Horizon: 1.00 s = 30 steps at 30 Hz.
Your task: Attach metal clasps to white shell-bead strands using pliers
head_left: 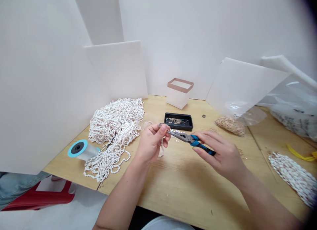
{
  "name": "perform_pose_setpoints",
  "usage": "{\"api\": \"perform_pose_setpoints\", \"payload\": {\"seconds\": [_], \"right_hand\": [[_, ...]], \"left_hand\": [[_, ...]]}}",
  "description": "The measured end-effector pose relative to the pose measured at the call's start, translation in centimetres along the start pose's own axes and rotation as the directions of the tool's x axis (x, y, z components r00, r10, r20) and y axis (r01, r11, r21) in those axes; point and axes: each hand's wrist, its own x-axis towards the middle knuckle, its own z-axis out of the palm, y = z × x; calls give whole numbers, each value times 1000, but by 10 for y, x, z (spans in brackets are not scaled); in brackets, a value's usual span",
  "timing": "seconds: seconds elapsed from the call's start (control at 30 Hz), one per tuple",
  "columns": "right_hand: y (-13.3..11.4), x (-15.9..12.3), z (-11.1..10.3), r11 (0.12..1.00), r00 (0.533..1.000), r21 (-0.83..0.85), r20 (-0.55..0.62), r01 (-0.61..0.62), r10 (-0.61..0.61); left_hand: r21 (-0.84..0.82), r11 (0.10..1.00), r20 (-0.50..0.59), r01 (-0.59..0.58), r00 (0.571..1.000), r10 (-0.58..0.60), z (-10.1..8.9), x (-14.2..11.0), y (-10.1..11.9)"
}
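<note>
My right hand point(218, 154) is shut on a pair of long-nose pliers point(190, 140) with blue and black handles. The pliers' steel jaws point left towards my left hand point(152, 141). Between finger and thumb, that hand pinches a small metal piece point(160, 125), too small to identify. A strand of white shell beads point(161, 147) seems to hang behind those fingers, partly hidden. A large heap of white bead strands point(114, 131) lies just left of my left hand. A black tray point(178, 121) of small gold pieces stands just beyond my hands.
A wooden table point(173, 197) carries a ribbon spool point(83, 150), a tan heap point(230, 126) by a plastic bag point(292, 108), and more bead strands point(292, 177). A white box point(178, 96) and white panels point(119, 68) stand at the back. A red stool point(39, 197) shows below left.
</note>
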Motion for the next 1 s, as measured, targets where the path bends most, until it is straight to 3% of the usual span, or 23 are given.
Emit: {"api": "perform_pose_setpoints", "payload": {"seconds": [0.27,0.6,1.0], "right_hand": [[-6,4,-12,975,991,-183,-7,130,-133],[-8,4,-16,956,988,-254,-5,148,-154],[-13,4,-24,917,985,-364,23,165,-169]], "left_hand": [[76,997,24,-20,1000,18,-3,1,-1],[117,993,20,-23,1000,20,-3,0,1],[306,940,61,-151,988,139,-11,1,3]]}}
